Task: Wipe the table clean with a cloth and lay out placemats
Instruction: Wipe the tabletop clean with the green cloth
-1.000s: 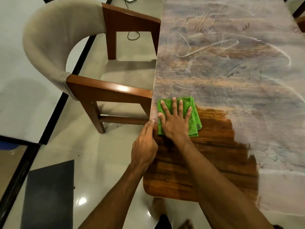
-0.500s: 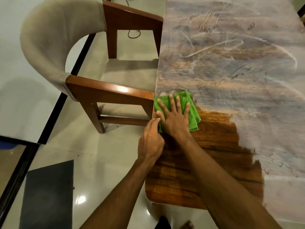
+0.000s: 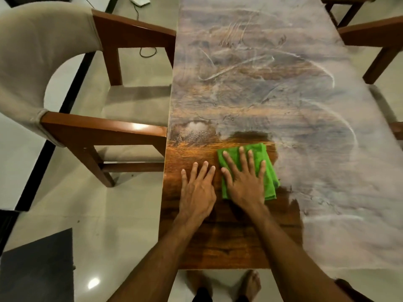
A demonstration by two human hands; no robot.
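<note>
Slid green cloth (image 3: 271, 179) away from left edge of tabletop (image 3: 239, 236) under flat, spread right hand (image 3: 244, 184); planted left hand (image 3: 196, 192) flat alongside.

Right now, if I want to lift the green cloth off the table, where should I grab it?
Probably the right edge of the green cloth, coming from the right: its folded layers stick out there past the right hand pressing it flat, while the left hand blocks the left side.
</note>
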